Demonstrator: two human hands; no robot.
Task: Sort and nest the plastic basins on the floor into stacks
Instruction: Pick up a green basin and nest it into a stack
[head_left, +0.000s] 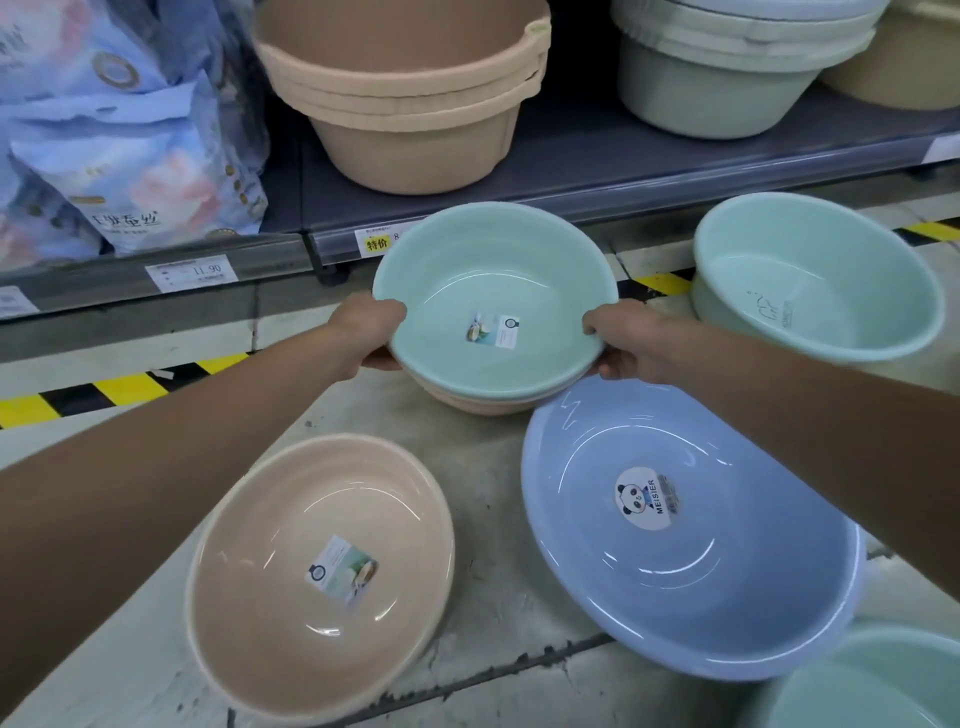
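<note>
A mint-green basin sits nested in a beige basin at the middle of the view. My left hand grips the left rim of this pair and my right hand grips the right rim. On the concrete floor in front lie a wide beige basin at the left and a wide blue basin with a panda sticker at the right. A deeper mint basin stands at the far right, and another mint basin shows at the bottom right corner.
A low store shelf runs along the back with a stack of beige tubs, a stack of grey-green tubs and blue packaged goods. Yellow-black hazard tape marks the floor below the shelf edge.
</note>
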